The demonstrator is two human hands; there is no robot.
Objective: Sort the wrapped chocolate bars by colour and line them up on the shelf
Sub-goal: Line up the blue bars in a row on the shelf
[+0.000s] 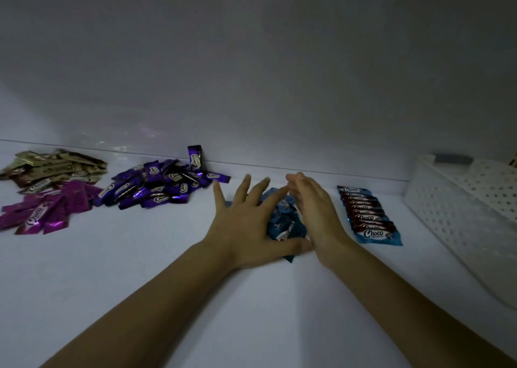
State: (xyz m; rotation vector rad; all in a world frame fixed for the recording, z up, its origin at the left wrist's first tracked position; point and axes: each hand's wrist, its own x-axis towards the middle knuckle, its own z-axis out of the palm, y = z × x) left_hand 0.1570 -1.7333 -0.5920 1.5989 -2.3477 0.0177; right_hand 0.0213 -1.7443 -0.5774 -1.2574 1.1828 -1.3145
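Cupping the heap of blue bars (282, 222) from both sides, we keep our left hand (240, 227) spread wide, its straight fingers pressing on the heap's left flank. Our right hand (316, 213) stands on edge against the other flank, fingers flat and together; neither grips a bar. The heap sits mid-shelf (251, 297), directly between our palms. The lined-up blue row (369, 216) runs front to back just beyond the right hand, so we judge that hand the nearer one for feeding it.
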